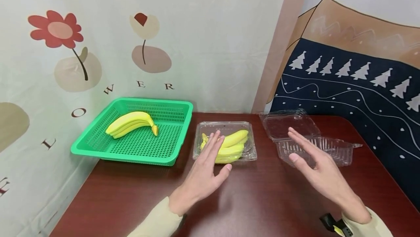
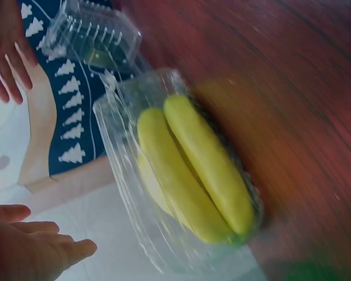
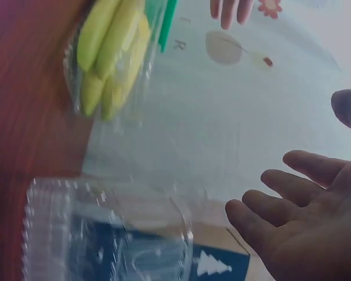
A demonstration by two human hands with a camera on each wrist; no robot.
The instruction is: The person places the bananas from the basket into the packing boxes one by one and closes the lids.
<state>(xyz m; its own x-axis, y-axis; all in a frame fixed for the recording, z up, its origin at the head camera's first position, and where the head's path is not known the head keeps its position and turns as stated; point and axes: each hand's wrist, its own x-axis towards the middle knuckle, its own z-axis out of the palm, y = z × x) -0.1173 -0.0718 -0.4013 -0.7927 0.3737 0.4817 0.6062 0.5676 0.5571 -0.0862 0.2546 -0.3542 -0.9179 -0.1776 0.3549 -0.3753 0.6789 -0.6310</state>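
My left hand (image 1: 203, 175) hovers with its fingers straight in front of a clear plastic clamshell box (image 1: 203, 125), hiding part of it in the head view. Inside that box lies a bunch of yellow bananas (image 1: 231, 153), and its lid looks folded down over them. To the right, my right hand (image 1: 323, 175) is held in the air, fingers extended and thumb apart. It is nearest to a second clear clamshell box (image 1: 341, 153), whose lid (image 1: 285, 124) is laid back. No fruit shows in this second box. Neither hand holds anything.
A green plastic basket (image 1: 172, 149) stands at the left of the dark red table (image 1: 249, 200), with another bunch of bananas (image 1: 131, 122) in it. Printed cloth (image 1: 216, 47) hangs directly behind the table, and a dark tree-patterned cloth (image 1: 354, 91) borders its right side.
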